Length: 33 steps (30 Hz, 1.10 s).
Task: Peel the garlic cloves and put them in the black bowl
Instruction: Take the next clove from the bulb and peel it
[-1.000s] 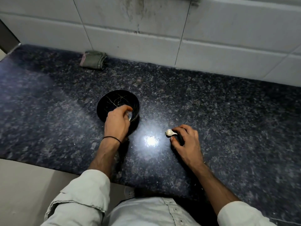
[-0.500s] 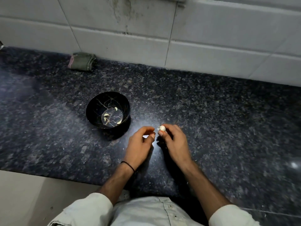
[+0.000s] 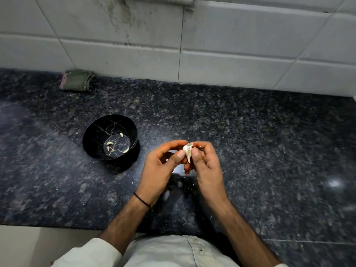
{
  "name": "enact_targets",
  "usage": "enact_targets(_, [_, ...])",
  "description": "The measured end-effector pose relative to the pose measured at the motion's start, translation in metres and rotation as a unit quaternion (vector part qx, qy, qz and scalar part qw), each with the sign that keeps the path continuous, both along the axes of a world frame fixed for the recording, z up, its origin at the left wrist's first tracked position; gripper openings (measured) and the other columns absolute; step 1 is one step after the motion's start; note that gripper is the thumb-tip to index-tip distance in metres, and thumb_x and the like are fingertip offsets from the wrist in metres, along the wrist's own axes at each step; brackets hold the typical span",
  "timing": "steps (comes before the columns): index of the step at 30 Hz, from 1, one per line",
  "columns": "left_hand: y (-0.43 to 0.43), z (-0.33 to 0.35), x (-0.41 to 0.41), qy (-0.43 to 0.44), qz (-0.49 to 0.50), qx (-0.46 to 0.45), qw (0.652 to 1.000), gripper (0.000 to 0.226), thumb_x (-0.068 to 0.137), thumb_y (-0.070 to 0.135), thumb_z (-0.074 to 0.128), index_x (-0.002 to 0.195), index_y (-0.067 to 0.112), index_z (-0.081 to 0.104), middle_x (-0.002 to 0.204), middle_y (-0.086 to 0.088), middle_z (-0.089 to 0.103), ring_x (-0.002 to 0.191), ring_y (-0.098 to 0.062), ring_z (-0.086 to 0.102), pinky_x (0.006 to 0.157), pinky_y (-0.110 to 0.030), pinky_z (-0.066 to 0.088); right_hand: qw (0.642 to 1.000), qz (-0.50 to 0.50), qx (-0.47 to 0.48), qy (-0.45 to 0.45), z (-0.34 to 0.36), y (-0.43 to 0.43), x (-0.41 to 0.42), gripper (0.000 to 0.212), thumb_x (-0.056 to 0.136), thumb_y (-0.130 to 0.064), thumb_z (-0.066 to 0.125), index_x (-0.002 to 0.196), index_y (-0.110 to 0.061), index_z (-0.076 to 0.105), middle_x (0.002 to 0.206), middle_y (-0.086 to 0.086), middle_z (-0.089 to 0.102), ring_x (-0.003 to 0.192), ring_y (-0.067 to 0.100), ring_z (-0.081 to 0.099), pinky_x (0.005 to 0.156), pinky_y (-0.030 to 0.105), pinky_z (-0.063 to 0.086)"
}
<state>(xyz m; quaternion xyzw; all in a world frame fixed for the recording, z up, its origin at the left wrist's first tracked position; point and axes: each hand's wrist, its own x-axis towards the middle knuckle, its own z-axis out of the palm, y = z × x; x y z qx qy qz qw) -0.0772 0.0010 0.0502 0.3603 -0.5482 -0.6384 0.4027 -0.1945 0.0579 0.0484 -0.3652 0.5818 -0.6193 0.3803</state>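
Pinching a garlic piece (image 3: 187,151) between both hands, left hand (image 3: 159,168) and right hand (image 3: 206,166) hold it above the worktop's (image 3: 250,141) middle; the black bowl (image 3: 110,139) holding peeled cloves (image 3: 109,143) sits just left.

I count two hands over the one dark stone counter (image 3: 260,143), a left hand (image 3: 159,167) and a right hand (image 3: 207,166), and a single garlic piece (image 3: 187,150) between them. There's one black bowl (image 3: 92,130) with three peeled cloves (image 3: 109,143) in it that I can make out; a fourth pale fleck I can't call. One folded cloth (image 3: 77,80), and one dark wristband (image 3: 141,199).
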Motion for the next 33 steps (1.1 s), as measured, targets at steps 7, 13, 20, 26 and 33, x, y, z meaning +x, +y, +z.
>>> enact_targets(7, [-0.002,0.014,-0.005,0.010,-0.018,-0.018,1.000,0.024,0.093,0.014,0.068,0.116,0.010,0.069,0.094,-0.010,0.073,0.078,-0.014,0.066,0.071,-0.021,0.048,0.999,-0.012,0.000,0.053,0.013,-0.002,0.001,0.011,0.107,-0.021,0.042,0.109,-0.017,0.051,0.075,-0.012,0.061,0.067,0.010,0.054,0.064,0.028,0.050])
enact_targets(13, [-0.002,0.024,-0.009,0.013,-0.020,-0.041,0.999,0.024,0.092,0.009,0.065,0.116,0.006,0.069,0.095,-0.012,0.072,0.075,-0.010,0.066,0.067,-0.016,0.048,0.998,-0.021,-0.011,0.057,0.021,-0.004,0.001,0.008,0.106,-0.020,0.046,0.106,-0.014,0.051,0.076,-0.004,0.062,0.068,0.010,0.054,0.062,0.026,0.047])
enact_targets(20, [-0.009,0.022,-0.006,0.041,-0.001,-0.015,0.999,0.029,0.089,0.005,0.066,0.118,0.001,0.068,0.106,-0.011,0.074,0.092,-0.020,0.070,0.081,-0.026,0.055,0.984,-0.021,-0.003,0.179,0.024,-0.004,-0.002,0.010,0.104,-0.018,0.050,0.107,-0.012,0.057,0.086,-0.010,0.066,0.075,0.008,0.062,0.067,0.019,0.048])
enact_targets(26, [-0.010,0.018,-0.005,0.044,-0.006,-0.015,0.999,0.030,0.091,0.001,0.063,0.121,0.002,0.066,0.114,-0.009,0.073,0.109,-0.019,0.069,0.088,-0.024,0.054,0.957,-0.021,0.036,0.287,0.024,-0.002,-0.001,0.016,0.103,-0.025,0.048,0.113,-0.019,0.058,0.097,-0.011,0.066,0.085,0.000,0.062,0.069,0.008,0.045])
enact_targets(33, [-0.014,0.015,-0.002,0.030,-0.008,-0.044,0.999,0.028,0.092,0.002,0.063,0.119,0.003,0.068,0.115,-0.013,0.071,0.110,-0.022,0.068,0.089,-0.024,0.053,0.948,-0.032,0.012,0.317,0.027,-0.001,-0.001,0.017,0.101,-0.023,0.054,0.113,-0.015,0.064,0.092,-0.013,0.068,0.080,0.000,0.065,0.069,0.014,0.050])
